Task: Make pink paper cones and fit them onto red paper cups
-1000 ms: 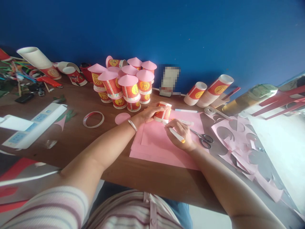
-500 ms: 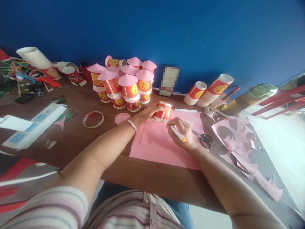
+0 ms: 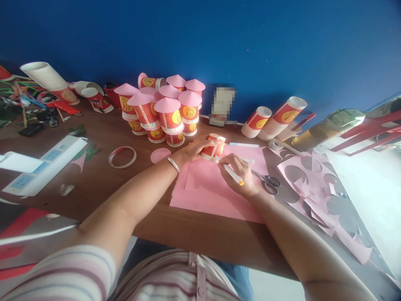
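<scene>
- At the middle of the wooden table (image 3: 103, 184), I see the left hand (image 3: 197, 148) wrapped around a red paper cup (image 3: 214, 148), which stands mouth-down on the far edge of the pink paper sheets (image 3: 206, 188).
- Just beside the cup, the right hand (image 3: 239, 173) grips a white marker (image 3: 233, 174) (orange end toward the camera), its far tip at the foot of the cup.
- Scissors (image 3: 266, 180) lie just right of that hand, handles pointing away from it.
- Behind the cup, a cluster of cone-lidded cups (image 3: 166, 110) stands in two tiers near the blue wall.
- Left of the left wrist lie a pink disc (image 3: 160, 155) and, farther off, a tape ring (image 3: 122, 156); a white power strip (image 3: 40, 167) sits near the table's left edge.
- At right, pink scraps (image 3: 313, 184) with round holes are spread out, with sleeves of nested cups (image 3: 275, 117) on their sides behind them.
</scene>
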The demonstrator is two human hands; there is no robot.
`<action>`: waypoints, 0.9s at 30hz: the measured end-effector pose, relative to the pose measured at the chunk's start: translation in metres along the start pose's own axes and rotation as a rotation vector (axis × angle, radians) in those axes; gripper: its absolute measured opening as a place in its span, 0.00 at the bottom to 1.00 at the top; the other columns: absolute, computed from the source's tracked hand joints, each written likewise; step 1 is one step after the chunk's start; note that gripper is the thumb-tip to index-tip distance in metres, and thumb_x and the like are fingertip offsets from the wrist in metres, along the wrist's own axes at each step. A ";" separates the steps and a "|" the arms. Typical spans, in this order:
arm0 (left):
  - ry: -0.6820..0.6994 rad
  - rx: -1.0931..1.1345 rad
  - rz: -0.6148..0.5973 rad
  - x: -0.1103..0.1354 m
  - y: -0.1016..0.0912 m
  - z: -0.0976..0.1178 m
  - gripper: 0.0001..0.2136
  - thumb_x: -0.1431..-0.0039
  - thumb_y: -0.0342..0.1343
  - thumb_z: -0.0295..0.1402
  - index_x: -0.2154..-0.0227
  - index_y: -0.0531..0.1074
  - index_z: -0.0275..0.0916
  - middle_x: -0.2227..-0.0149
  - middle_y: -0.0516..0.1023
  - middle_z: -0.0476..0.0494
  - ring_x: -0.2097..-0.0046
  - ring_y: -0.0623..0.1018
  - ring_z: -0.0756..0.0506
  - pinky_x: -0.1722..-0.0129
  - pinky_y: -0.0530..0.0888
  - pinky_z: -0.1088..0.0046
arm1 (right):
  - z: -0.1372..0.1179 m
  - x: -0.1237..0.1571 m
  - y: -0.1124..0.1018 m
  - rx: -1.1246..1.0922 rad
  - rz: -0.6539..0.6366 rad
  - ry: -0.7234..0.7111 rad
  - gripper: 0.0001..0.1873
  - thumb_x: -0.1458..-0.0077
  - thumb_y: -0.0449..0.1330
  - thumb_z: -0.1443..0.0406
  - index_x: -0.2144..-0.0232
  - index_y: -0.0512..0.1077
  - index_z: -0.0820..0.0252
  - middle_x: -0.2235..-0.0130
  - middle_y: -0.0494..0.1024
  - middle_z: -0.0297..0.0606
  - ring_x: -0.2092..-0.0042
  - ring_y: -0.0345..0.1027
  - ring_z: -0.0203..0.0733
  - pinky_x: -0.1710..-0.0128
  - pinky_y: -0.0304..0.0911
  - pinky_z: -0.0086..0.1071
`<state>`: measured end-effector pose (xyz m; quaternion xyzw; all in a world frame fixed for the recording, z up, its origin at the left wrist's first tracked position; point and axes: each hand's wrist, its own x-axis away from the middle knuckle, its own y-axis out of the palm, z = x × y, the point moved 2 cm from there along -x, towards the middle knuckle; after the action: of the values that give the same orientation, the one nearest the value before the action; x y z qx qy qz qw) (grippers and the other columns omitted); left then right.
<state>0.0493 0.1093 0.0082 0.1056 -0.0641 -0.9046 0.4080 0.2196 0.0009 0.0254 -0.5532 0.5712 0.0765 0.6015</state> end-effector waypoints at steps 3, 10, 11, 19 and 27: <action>0.004 0.016 0.000 -0.001 0.000 -0.001 0.19 0.38 0.65 0.45 0.52 0.80 0.34 0.55 0.85 0.36 0.55 0.84 0.41 0.58 0.76 0.68 | 0.000 -0.001 0.000 0.012 0.011 0.001 0.08 0.35 0.59 0.73 0.61 0.68 0.53 0.68 0.78 0.32 0.69 0.74 0.38 0.69 0.68 0.31; -0.031 0.083 -0.002 -0.001 0.001 -0.004 0.20 0.40 0.66 0.45 0.52 0.79 0.34 0.58 0.85 0.38 0.59 0.83 0.43 0.61 0.76 0.70 | -0.002 -0.002 -0.001 0.048 0.027 0.004 0.10 0.37 0.57 0.74 0.65 0.66 0.54 0.71 0.75 0.31 0.73 0.69 0.36 0.72 0.63 0.30; -0.037 0.091 -0.001 -0.001 0.001 -0.004 0.20 0.40 0.66 0.45 0.52 0.79 0.34 0.57 0.85 0.38 0.59 0.83 0.43 0.61 0.76 0.70 | -0.002 -0.002 -0.002 0.048 0.025 0.006 0.10 0.37 0.56 0.75 0.66 0.66 0.54 0.71 0.75 0.30 0.73 0.69 0.36 0.72 0.63 0.30; -0.043 0.100 -0.004 -0.001 0.001 -0.003 0.22 0.41 0.67 0.45 0.52 0.78 0.33 0.58 0.84 0.38 0.59 0.83 0.43 0.60 0.76 0.69 | -0.005 -0.003 -0.001 0.037 0.004 0.008 0.11 0.37 0.56 0.75 0.66 0.66 0.53 0.71 0.75 0.30 0.73 0.68 0.36 0.71 0.62 0.31; -0.079 0.129 0.002 -0.002 0.001 -0.005 0.24 0.43 0.69 0.45 0.49 0.78 0.34 0.57 0.84 0.38 0.58 0.83 0.42 0.61 0.76 0.69 | -0.004 -0.001 0.000 0.043 0.001 -0.015 0.10 0.36 0.56 0.74 0.66 0.66 0.53 0.71 0.76 0.31 0.72 0.71 0.37 0.71 0.65 0.32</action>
<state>0.0520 0.1103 0.0042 0.0961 -0.1384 -0.9016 0.3984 0.2165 -0.0018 0.0274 -0.5391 0.5685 0.0684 0.6176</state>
